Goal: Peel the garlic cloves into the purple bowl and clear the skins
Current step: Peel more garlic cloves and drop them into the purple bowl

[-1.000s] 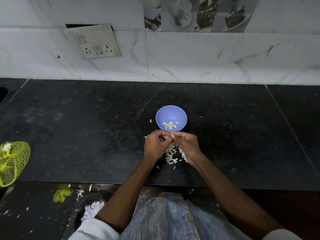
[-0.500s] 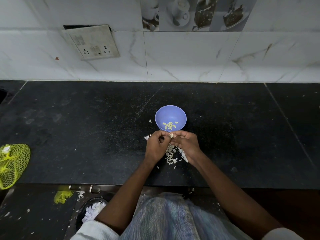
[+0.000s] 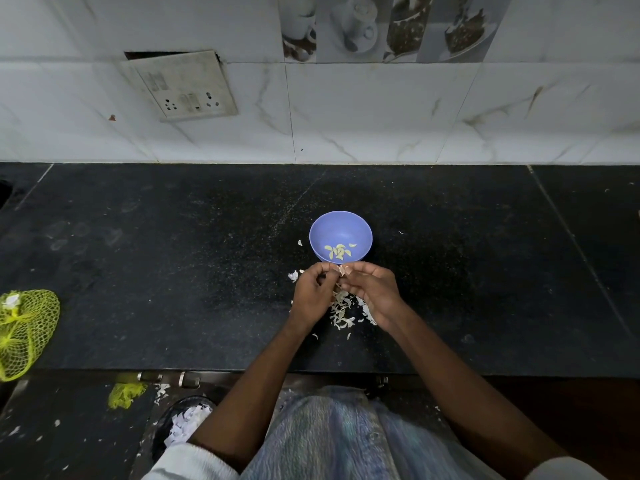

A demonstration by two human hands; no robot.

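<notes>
1. The black counter [image 3: 173, 271] runs from the white tiled wall [image 3: 381, 116] at the far side to its near edge just in front of the person; broad bare stretches lie left and right of the work spot.
2. A yellow net bag [image 3: 24, 330] sits at the counter's left edge, well apart from the hands.
3. One purple bowl [image 3: 340, 226] stands mid-counter, just beyond the fingertips; about six peeled garlic cloves [image 3: 337, 251] lie on its near inner side.
4. The left hand [image 3: 311, 292] and right hand [image 3: 372, 289] meet at the bowl's near rim, fingers curled in tight, together pinching one garlic clove [image 3: 343, 270] with pale skin showing between the fingertips.
5. One heap of garlic skins [image 3: 344, 310] lies on the counter under and between the two hands, with a few loose flakes near it and one larger scrap left of the left hand.
6. One switch plate [image 3: 183, 86] hangs on the wall, far left.
7. Below the near edge, a dark bin [image 3: 183, 424] holds white scraps.
</notes>
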